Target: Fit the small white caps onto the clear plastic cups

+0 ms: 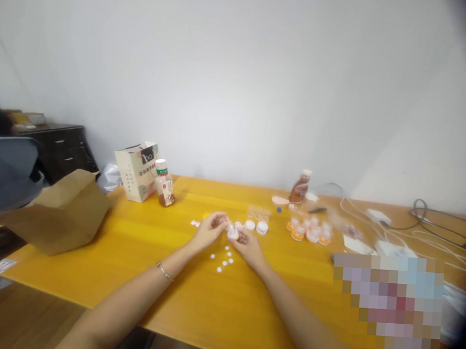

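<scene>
Over the middle of the table, my right hand [249, 245] grips a small white round piece [233, 233] between thumb and fingers. Its upper part looks narrower, but blur hides the detail. My left hand [211, 228] is closed in a pinch right at the top of that piece; what its fingertips hold is too small to make out. Several little white discs [224, 263] lie scattered on the table below my hands. Two larger white round lids or tubs [262, 228] stand just beyond my right hand. A few more small white bits [195, 223] lie left of my left hand.
Several orange-and-clear small containers [309, 230] cluster to the right. Behind them stands a brown bottle [300, 187]. A labelled drink bottle [164, 185] and paper bag [135, 173] stand back left, a brown paper bag [71, 206] nearer. Cables [422, 220] tangle at the right.
</scene>
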Available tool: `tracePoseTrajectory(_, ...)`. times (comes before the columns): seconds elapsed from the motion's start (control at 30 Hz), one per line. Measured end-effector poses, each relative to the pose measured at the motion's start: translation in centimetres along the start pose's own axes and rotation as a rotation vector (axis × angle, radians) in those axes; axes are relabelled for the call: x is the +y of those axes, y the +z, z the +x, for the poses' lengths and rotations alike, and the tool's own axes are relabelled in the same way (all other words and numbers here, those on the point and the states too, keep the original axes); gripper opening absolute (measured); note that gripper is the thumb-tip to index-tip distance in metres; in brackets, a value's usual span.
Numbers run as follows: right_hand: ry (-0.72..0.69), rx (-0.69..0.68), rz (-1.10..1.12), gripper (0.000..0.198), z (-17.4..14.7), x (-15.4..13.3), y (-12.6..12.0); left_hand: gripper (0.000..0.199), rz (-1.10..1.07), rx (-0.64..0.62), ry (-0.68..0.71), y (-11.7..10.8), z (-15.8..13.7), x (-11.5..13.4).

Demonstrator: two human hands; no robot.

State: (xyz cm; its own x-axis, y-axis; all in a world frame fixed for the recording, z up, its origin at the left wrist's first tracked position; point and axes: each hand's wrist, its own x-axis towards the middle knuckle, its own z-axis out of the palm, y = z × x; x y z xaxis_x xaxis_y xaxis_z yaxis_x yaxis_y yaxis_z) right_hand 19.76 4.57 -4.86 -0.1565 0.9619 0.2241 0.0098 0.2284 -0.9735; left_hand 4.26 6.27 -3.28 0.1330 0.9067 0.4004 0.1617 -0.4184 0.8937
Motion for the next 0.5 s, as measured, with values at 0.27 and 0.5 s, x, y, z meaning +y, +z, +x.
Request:
tracePoseTrajectory(0.27,-0.042,-0.041,0.004,0.026,-0.1,-0.1,0.0,0.029,0.013,-0.046,0.023,0.9,-0.6,-0.2)
tracePoseTrajectory(0.5,-0.061,-0.067,-0.078,0.025,-0.7,-1.2,0.3,0.028,0.016,-0.065,0.031,0.4,-1.2,0.8)
